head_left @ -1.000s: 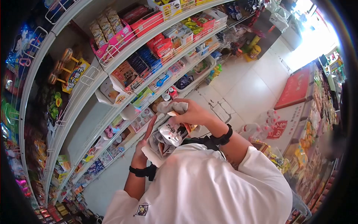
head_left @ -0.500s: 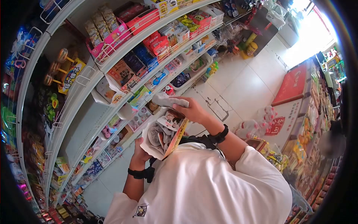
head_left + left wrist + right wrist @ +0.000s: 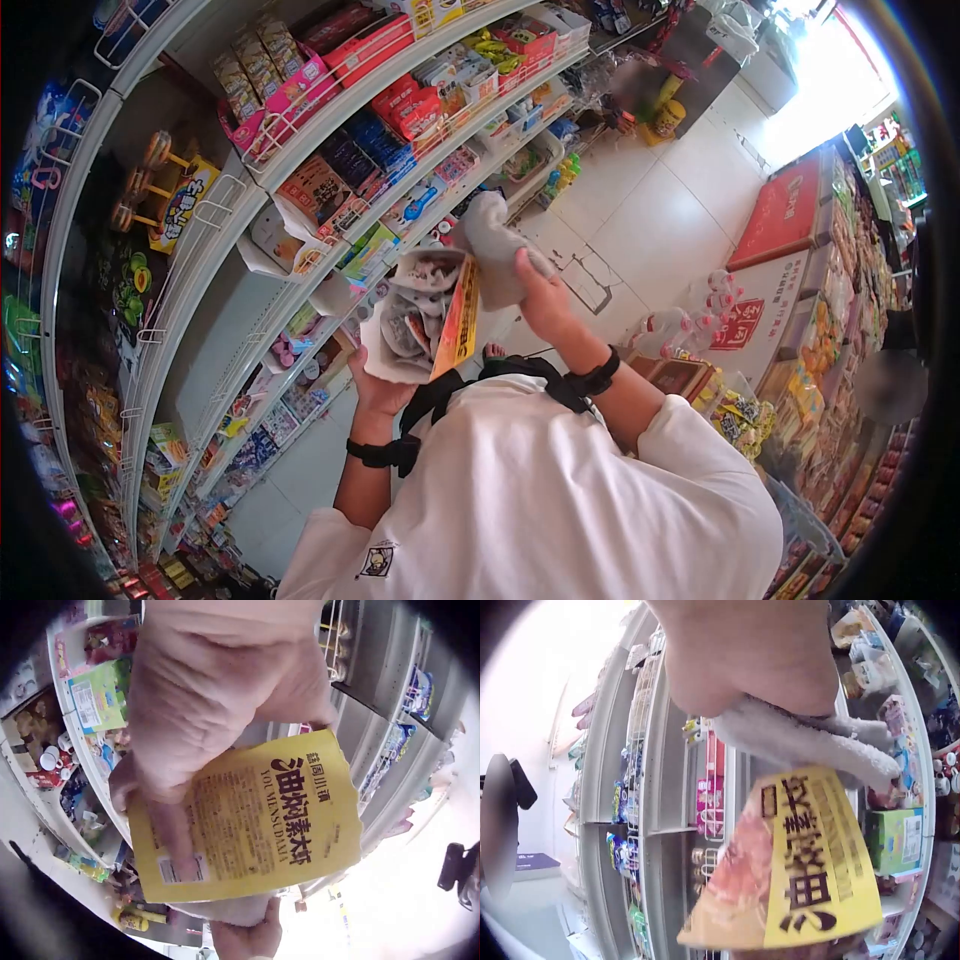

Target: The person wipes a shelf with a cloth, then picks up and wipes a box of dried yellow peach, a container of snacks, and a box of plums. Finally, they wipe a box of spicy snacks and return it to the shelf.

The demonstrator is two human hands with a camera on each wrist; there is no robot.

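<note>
My left hand (image 3: 382,388) holds a yellow snack box (image 3: 456,325) from its lower left; several white-and-dark packets (image 3: 412,322) lie inside its open, torn-edged top. In the left wrist view, fingers (image 3: 177,832) of the left hand (image 3: 217,697) spread over the printed yellow face of the box (image 3: 247,817). My right hand (image 3: 548,300) grips a grey cloth (image 3: 497,250) beside the box's right side. The right wrist view has the cloth (image 3: 802,742) bunched under the right hand (image 3: 750,660), just above the box (image 3: 817,855).
Curved white shelves (image 3: 300,160) with packaged snacks run along the left. Tiled floor (image 3: 650,215) lies ahead. On the right stand a red-and-white carton (image 3: 780,225), plastic bottles (image 3: 690,325) and bagged goods. A yellow container (image 3: 667,118) stands at the far shelf end.
The right hand and cloth have moved from over the box to its right, the cloth now hanging more upright. The box's packets show more fully, and the view has shifted slightly.
</note>
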